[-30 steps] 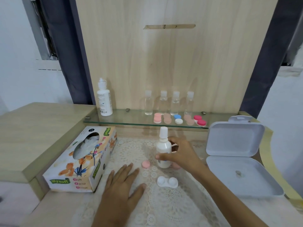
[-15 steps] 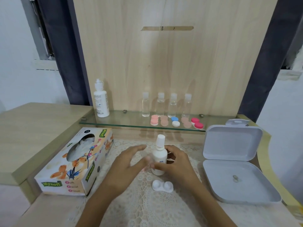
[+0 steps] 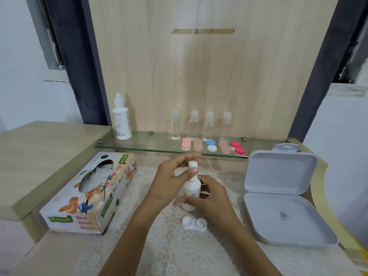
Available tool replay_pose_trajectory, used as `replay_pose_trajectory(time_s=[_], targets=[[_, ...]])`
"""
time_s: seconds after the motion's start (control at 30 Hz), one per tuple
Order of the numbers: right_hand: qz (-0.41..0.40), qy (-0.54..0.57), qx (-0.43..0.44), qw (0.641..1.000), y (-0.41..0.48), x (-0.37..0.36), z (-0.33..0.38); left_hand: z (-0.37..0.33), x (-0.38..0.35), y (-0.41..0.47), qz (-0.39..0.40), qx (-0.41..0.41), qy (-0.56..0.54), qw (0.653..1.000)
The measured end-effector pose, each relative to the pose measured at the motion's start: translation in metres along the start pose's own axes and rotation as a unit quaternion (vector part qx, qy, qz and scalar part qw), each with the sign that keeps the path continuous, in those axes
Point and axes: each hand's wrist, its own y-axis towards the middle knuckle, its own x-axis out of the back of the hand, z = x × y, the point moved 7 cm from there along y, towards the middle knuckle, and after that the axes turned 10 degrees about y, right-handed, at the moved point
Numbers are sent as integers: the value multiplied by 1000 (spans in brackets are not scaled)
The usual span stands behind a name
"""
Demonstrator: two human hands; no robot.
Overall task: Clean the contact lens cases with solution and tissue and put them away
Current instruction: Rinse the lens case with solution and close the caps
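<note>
The right hand is wrapping around the body of the small solution bottle, holding it upright on the desk, while the left hand is pinching its cap. The open white lens case is lying just in front of the bottle, between the tissue box and the open storage box, with bare lace mat around it.

Both forearms are running off the bottom edge. The hands are hiding much of the small white bottle; a pink object is barely peeking between them, too covered to identify.
</note>
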Motion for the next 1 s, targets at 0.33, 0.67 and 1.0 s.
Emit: replay_pose_trajectory(time_s=[0.33, 0.67, 1.0], targets=[[1, -4, 14, 1000, 0, 0, 1, 4, 22, -2, -92, 11, -79, 993], [3, 12, -14, 1000, -1, 0, -4, 63, 50, -45, -113, 99, 77, 986], [-6, 37, -53, 998, -8, 5, -1, 89, 41, -77, -114, 82, 199, 970]])
